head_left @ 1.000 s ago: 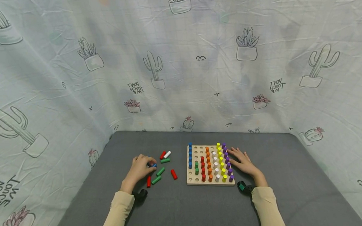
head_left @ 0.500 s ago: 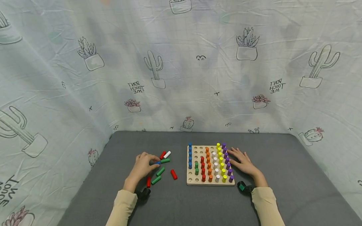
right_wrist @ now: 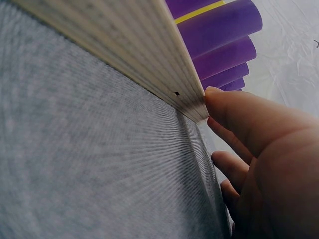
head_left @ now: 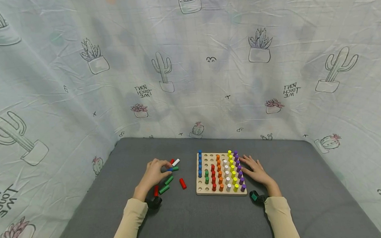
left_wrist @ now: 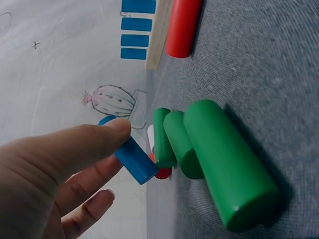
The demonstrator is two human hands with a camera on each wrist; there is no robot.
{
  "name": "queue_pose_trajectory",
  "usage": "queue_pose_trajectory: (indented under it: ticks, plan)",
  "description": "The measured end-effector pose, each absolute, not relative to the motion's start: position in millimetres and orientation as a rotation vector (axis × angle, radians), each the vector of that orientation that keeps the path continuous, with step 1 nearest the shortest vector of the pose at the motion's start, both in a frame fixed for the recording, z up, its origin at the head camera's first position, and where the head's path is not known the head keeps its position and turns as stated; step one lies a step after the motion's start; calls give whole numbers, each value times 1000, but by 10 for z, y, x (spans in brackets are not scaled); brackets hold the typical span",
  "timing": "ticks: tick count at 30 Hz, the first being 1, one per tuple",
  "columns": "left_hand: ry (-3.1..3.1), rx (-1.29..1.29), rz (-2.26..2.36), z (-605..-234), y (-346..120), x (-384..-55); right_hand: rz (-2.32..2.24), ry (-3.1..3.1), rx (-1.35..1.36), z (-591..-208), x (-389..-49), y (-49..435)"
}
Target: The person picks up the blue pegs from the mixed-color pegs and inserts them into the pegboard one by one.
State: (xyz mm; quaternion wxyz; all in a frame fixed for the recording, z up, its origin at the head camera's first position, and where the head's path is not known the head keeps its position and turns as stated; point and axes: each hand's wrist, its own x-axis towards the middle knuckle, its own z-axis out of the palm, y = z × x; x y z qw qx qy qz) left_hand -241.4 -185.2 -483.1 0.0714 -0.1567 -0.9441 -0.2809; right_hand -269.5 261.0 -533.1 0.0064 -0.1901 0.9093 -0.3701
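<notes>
My left hand (head_left: pixel 154 173) pinches a blue peg (left_wrist: pixel 133 158) between thumb and fingers, raised above the table among loose pegs. Green pegs (left_wrist: pixel 232 169) lie beneath and beside it. To the right sits a wooden pegboard (head_left: pixel 203 192) with upright pegs in coloured columns: blue, green, red, orange, white, yellow and purple. Several holes in the blue, green and red columns show bare. My right hand (head_left: pixel 256 170) rests at the board's right side with fingers extended; in the right wrist view its thumb touches the board edge (right_wrist: pixel 184 94) beside the purple pegs (right_wrist: pixel 222 30).
A loose red peg (head_left: pixel 183 183) lies between the left hand and the board. Another red peg (head_left: pixel 156 190) is near the left wrist, and a white peg (head_left: pixel 176 162) lies past the fingers. A printed cloth (head_left: pixel 188 70) hangs behind the grey table (head_left: pixel 194 220).
My left hand has moved a little right and away from me, carrying the blue peg over the green ones. The right hand and the board stay in place.
</notes>
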Motion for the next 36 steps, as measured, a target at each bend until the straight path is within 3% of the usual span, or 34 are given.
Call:
queue_pose_trajectory:
  ticks: [36]
  plan:
    - [-2801,-548,-1011,-4796,-1553,-2500,-1140,2850,-586,-5345,-2707,2619]
